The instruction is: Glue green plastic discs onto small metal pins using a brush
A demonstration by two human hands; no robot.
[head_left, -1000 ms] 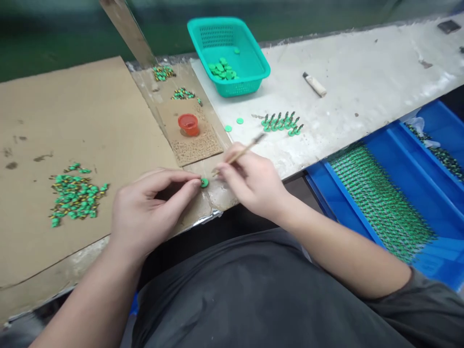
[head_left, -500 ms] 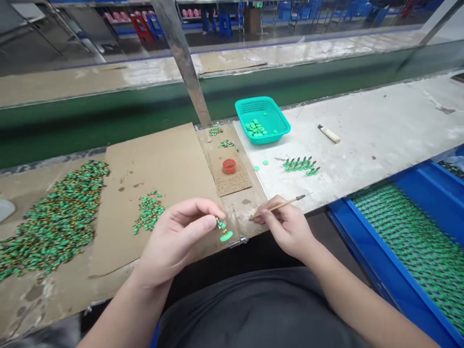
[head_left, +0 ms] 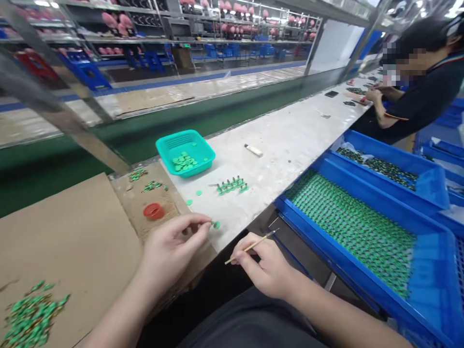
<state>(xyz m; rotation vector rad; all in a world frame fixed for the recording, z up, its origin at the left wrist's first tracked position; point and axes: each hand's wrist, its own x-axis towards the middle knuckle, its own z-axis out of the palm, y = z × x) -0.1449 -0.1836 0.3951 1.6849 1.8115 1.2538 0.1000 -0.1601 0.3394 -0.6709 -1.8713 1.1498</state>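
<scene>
Between the thumb and fingers of my left hand (head_left: 177, 246) is a small green figurine on a round green base (head_left: 216, 224), tilted and held above the table edge. Most of the figurine is hidden by my fingertips. My right hand (head_left: 263, 263) grips a thin paintbrush (head_left: 252, 245) with a wooden handle, its dark tip pointing up and right, apart from the figurine. Beyond my left hand, figurines on bases (head_left: 232, 185) stand in rows on the white table. Two loose green discs (head_left: 194, 197) lie near them. A small red cup (head_left: 153, 210) sits on cardboard.
A turquoise basket (head_left: 185, 153) holds green discs. A white tube (head_left: 253, 150) lies on the table. Loose green parts (head_left: 34, 314) are heaped at lower left. Blue crates (head_left: 431, 270) at right hold rows of figurines. A co-worker (head_left: 424, 92) sits at far right.
My view has swung to the right, bringing the crates and a co-worker into sight. My left hand has carried the figurine rightward toward the standing rows. My right hand still holds the paintbrush.
</scene>
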